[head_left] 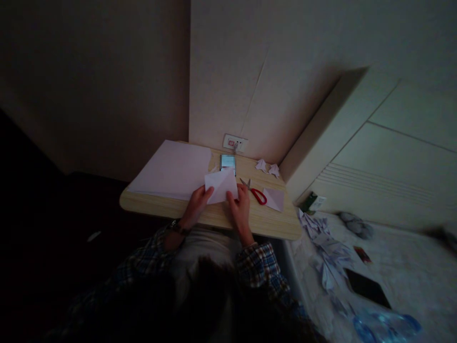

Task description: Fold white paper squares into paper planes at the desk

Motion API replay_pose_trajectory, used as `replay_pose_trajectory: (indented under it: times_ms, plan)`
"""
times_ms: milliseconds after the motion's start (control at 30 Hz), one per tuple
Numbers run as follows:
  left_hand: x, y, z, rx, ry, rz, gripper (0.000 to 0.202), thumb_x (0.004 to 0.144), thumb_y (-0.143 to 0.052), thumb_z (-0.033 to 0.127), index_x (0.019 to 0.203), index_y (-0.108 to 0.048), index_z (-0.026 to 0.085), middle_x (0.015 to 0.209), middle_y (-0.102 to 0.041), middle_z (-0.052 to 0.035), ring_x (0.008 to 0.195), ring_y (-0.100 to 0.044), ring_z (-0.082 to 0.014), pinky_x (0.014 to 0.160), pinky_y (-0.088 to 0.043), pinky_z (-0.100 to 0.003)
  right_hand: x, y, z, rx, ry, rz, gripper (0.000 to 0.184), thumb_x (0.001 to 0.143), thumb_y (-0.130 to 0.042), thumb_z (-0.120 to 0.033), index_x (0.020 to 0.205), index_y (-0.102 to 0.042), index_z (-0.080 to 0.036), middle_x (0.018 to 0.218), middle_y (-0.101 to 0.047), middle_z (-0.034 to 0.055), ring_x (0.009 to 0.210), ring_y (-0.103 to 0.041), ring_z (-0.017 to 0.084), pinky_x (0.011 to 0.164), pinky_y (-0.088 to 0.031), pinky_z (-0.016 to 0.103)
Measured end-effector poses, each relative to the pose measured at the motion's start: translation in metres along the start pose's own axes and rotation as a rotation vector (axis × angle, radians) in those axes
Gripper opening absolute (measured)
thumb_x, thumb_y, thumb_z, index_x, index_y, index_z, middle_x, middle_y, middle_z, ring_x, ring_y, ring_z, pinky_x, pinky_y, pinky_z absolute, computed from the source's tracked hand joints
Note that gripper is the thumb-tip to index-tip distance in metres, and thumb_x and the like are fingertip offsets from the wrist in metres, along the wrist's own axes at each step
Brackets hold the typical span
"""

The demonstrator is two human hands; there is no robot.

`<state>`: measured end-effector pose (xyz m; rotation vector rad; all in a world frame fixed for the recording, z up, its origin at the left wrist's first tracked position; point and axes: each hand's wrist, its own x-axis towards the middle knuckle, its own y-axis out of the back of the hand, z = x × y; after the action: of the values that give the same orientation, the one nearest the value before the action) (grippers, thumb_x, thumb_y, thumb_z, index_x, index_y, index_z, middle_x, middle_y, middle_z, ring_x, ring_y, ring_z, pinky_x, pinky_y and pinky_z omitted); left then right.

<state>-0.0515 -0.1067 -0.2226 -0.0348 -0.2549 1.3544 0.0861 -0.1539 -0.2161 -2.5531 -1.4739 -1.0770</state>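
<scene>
Both my hands hold a white square sheet of paper (222,186) above the front of a small wooden table (214,220). A diagonal crease shows across the sheet. My left hand (195,206) grips its left edge, thumb on top. On the right edge, my right hand (240,209) pinches the lower corner with the thumb in front. The fingers behind the paper are mostly hidden. Just beyond the sheet lies a lit phone (227,162), partly covered by it. Scissors with red handles (258,196) rest right of my right hand, beside another creased paper square (274,198).
A stack of large white paper (171,169) covers the table's left side. Two small folded paper pieces (267,167) sit at the back right, near a wall socket (234,143). On the bed (400,257) lie several folded papers (328,245), a dark tablet-like slab (367,287) and a plastic bottle (387,326).
</scene>
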Motion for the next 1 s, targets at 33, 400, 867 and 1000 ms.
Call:
replay_pose_trajectory:
  times_ms: [33,400,867,1000]
  plan:
    - [0.000,0.000,0.000,0.003,0.003,0.002,0.053,0.068,-0.065,0.059,0.091,-0.068,0.011,0.086,-0.073,-0.0088,0.085,-0.065,-0.0271,0.074,-0.051,-0.036,0.000,0.000,0.000,-0.027,0.019,0.047,0.013,0.083,-0.055,-0.031,0.088,-0.059,-0.020,0.108,-0.052,0.0097,0.105,-0.047,0.023,0.091,-0.041,0.040]
    - [-0.004,-0.001,0.010,-0.018,-0.002,-0.026,0.036,0.067,-0.070,0.049,0.079,-0.066,0.015,0.086,-0.073,-0.0062,0.092,-0.064,-0.0256,0.085,-0.049,-0.036,-0.004,0.005,-0.001,0.223,-0.178,0.041,0.016,0.083,-0.055,-0.036,0.085,-0.058,-0.020,0.077,-0.058,0.0008,0.072,-0.052,0.017,0.065,-0.046,0.027]
    - [-0.001,0.002,0.008,-0.093,-0.009,-0.009,0.047,0.058,-0.075,0.025,0.102,-0.061,0.018,0.101,-0.066,-0.0056,0.090,-0.061,-0.0192,0.077,-0.051,-0.030,-0.006,0.001,0.004,0.332,-0.177,-0.083,0.015,0.081,-0.057,-0.034,0.087,-0.061,-0.021,0.081,-0.065,0.0026,0.073,-0.060,0.018,0.068,-0.052,0.030]
    - [-0.002,0.006,0.019,-0.034,-0.061,0.028,0.047,0.060,-0.070,0.024,0.105,-0.059,0.019,0.104,-0.061,-0.0057,0.082,-0.061,-0.0167,0.071,-0.051,-0.028,0.000,0.005,0.002,0.324,-0.208,-0.117,0.014,0.077,-0.061,-0.031,0.088,-0.062,-0.021,0.086,-0.069,0.0038,0.079,-0.063,0.019,0.074,-0.053,0.032]
